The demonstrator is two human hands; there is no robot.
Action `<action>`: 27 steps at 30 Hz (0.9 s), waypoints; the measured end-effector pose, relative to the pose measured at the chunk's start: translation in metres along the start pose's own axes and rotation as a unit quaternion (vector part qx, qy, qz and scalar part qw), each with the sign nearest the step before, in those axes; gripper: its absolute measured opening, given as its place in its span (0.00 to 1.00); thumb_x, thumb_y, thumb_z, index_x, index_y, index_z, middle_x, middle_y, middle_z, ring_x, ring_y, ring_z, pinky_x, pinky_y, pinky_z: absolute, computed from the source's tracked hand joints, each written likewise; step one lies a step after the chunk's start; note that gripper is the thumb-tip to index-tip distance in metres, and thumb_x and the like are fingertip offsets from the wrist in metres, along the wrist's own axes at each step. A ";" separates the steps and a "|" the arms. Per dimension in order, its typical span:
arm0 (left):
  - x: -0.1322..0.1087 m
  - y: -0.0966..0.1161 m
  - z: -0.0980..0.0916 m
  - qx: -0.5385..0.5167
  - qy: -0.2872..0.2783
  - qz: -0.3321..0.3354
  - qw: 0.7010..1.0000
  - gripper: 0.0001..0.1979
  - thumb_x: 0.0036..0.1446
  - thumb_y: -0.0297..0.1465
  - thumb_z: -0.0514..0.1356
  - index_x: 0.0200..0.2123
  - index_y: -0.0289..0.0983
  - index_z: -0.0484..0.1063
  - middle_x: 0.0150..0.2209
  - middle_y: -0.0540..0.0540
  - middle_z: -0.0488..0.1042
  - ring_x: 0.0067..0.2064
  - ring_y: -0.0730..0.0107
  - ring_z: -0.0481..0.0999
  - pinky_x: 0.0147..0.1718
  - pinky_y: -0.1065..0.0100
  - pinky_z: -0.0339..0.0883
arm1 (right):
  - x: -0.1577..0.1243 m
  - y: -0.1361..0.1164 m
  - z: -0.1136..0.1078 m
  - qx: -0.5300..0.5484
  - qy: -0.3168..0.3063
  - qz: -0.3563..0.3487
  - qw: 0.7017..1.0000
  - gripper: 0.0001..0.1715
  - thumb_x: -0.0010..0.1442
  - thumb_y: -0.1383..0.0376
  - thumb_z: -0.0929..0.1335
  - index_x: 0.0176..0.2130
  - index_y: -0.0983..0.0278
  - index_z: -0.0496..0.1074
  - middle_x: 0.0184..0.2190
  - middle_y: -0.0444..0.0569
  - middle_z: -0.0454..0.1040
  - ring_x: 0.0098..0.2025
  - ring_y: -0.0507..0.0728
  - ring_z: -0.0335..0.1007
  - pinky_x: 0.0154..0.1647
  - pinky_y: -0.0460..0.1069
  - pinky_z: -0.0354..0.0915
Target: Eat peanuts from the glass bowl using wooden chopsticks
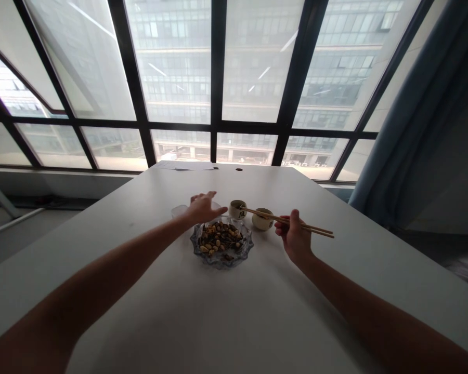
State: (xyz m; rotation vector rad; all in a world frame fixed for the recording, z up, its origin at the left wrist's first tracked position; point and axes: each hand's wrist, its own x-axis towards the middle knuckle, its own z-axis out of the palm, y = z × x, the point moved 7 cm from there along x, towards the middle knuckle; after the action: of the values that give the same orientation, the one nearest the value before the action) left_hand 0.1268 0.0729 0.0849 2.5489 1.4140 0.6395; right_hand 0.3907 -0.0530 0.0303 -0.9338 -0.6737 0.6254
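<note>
A scalloped glass bowl (223, 262) stands on the white table, holding a mix of nuts and dark seeds (220, 238). Over its far left rim reaches my left hand (205, 208), fingers spread and nothing in them. My right hand (296, 238) grips a pair of wooden chopsticks (312, 228), whose tips lie at the left small cup (237, 209). That cup is cream with a dark character on its side. A second cream cup (262, 222) sits to its right, under the chopsticks. What the cups contain is too small to tell.
Partly behind my left hand is a clear dish (179, 211). A sheet of paper (187, 165) lies at the table's (148, 301) far edge, near two round holes. Beyond are black-framed windows, and a blue curtain (409, 119) hangs on the right.
</note>
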 end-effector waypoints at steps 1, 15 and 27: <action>0.010 0.014 0.010 0.013 -0.032 0.005 0.999 0.44 0.52 0.57 0.58 0.63 0.34 0.60 0.60 0.31 0.70 0.64 0.44 0.65 0.62 0.48 0.52 | 0.004 0.001 -0.003 0.004 0.013 0.004 1.000 0.35 0.47 0.35 0.72 0.27 0.64 0.70 0.16 0.45 0.73 0.15 0.49 0.64 0.14 0.44 0.59; 0.060 0.059 0.046 0.108 -0.082 0.046 0.990 0.33 0.39 0.48 0.68 0.48 0.36 0.74 0.43 0.38 0.80 0.50 0.46 0.76 0.58 0.51 0.55 | -0.001 -0.042 0.002 -0.192 -0.074 -0.211 0.956 0.29 0.60 0.40 0.67 0.28 0.63 0.73 0.20 0.47 0.75 0.21 0.53 0.69 0.23 0.48 0.66; 0.046 0.080 0.036 0.097 0.004 0.140 0.985 0.34 0.42 0.50 0.66 0.51 0.38 0.73 0.42 0.40 0.80 0.49 0.50 0.76 0.59 0.53 0.51 | -0.015 -0.045 0.017 -0.274 -0.143 -0.270 0.912 0.21 0.64 0.48 0.67 0.32 0.60 0.76 0.26 0.48 0.77 0.28 0.56 0.71 0.32 0.51 0.68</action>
State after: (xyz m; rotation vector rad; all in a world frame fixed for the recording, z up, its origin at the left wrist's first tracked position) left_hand 0.2250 0.0704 0.0929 2.9335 1.1819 0.5772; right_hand 0.3770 -0.0761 0.0728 -1.1111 -1.3610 0.0631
